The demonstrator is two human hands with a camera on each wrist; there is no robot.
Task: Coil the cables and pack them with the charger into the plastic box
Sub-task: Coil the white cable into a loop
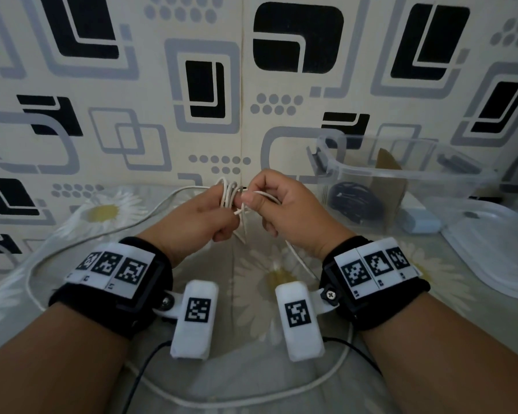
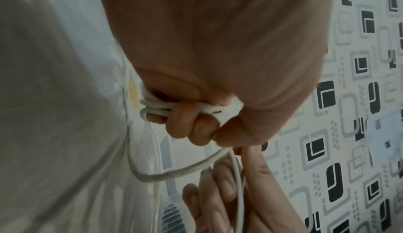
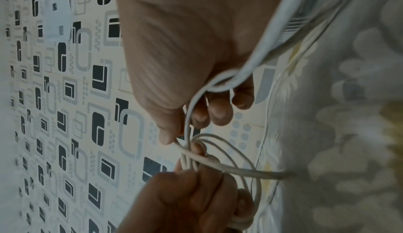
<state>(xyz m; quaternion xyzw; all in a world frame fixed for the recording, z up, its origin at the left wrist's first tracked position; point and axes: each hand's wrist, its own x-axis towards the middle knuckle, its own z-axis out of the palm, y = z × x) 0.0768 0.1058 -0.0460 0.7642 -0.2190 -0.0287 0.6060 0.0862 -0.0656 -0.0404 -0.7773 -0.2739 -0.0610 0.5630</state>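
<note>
The left hand (image 1: 205, 218) gripped a coiled white cable (image 1: 229, 192) — fingers curled round its loops. The right hand (image 1: 284, 204) pinched a loose strand beside the plastic box (image 1: 407, 171).

Part of the white cable (image 1: 229, 192) bundle is covered by the curled fingers of the left hand (image 1: 202, 218); its loop count cannot be told. The cable's slack run is cut off beneath the forearms at the head view's bottom edge, and no plug is seen. The black cable (image 1: 355, 201) coiled inside the plastic box (image 1: 371, 171) is blurred through the wall. The charger (image 1: 417, 221), right of the box, is partly hidden behind the box. The lid (image 1: 497, 252), right of the box, is cut by the frame edge. In the left wrist view, the right hand (image 2: 229, 193) is cropped at the bottom.
</note>
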